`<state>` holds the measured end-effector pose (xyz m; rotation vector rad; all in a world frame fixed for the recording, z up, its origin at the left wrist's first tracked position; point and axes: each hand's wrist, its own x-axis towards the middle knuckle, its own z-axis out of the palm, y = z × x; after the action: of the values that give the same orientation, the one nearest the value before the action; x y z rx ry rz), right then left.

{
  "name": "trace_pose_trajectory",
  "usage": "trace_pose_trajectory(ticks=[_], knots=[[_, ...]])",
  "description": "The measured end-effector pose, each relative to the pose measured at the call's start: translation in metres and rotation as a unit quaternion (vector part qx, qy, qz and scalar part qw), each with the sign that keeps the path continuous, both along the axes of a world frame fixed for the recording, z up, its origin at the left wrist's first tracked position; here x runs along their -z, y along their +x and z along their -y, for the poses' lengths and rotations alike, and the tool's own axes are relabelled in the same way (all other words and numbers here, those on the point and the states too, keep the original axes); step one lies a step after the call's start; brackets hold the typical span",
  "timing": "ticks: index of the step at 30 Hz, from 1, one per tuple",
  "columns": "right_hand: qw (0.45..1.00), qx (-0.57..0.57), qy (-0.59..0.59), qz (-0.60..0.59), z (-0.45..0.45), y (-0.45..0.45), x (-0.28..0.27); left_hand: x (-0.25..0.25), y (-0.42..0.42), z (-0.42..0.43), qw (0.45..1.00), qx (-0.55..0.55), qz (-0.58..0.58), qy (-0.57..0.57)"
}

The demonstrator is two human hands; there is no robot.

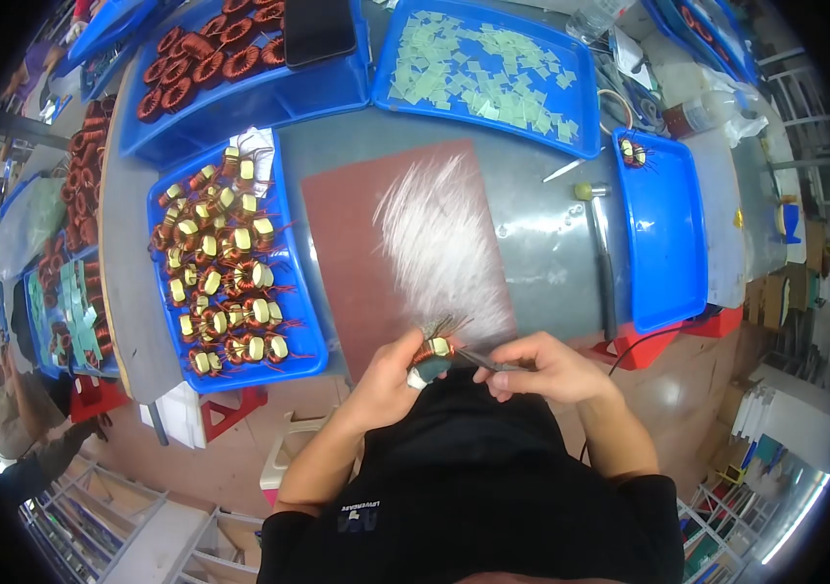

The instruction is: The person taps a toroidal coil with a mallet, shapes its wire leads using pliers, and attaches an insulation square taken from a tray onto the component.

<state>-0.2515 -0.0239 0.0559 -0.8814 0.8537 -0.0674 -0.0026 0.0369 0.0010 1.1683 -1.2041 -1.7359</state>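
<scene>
My left hand is closed around a copper-wire coil with yellow tape on it, and loose wire ends stick up from its top. Something white covers a fingertip just below the coil. In my right hand is a dark, slender pointed tool, its tip reaching toward the coil's right side; whether it is tweezers or pliers I cannot tell. Both hands are at the near edge of a brown board with a scratched, whitened middle.
Left, a blue tray holds several taped coils. Behind it, a blue bin holds bare coils, with a black phone on top. Pale green pieces fill another tray. A hammer lies beside the right tray, which contains one coil.
</scene>
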Motion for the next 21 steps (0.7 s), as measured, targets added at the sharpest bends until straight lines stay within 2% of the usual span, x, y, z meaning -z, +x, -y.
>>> trace_pose_trajectory(ticks=[5,10,12,15,17,21], knots=[[1.0,-0.017,0.003,-0.003,0.005,-0.002,-0.001,-0.001,-0.001,-0.002,0.999,0.003,0.03,-0.041],[1.0,-0.014,0.005,-0.004,0.002,-0.002,0.002,-0.006,-0.002,-0.001,0.999,0.004,0.014,-0.034],[0.999,-0.043,-0.031,0.008,0.003,-0.002,0.005,-0.007,-0.003,0.0,1.0,0.005,0.013,-0.027],[0.999,-0.021,-0.02,0.018,0.002,-0.003,0.007,-0.003,-0.005,-0.003,0.998,-0.001,-0.055,0.01],[1.0,-0.01,-0.028,0.002,-0.001,-0.004,0.006,0.001,-0.007,-0.008,0.992,-0.058,-0.104,0.027],[0.999,0.016,-0.031,-0.002,-0.009,-0.003,0.013,0.001,-0.004,-0.008,0.994,-0.046,-0.091,0.037]])
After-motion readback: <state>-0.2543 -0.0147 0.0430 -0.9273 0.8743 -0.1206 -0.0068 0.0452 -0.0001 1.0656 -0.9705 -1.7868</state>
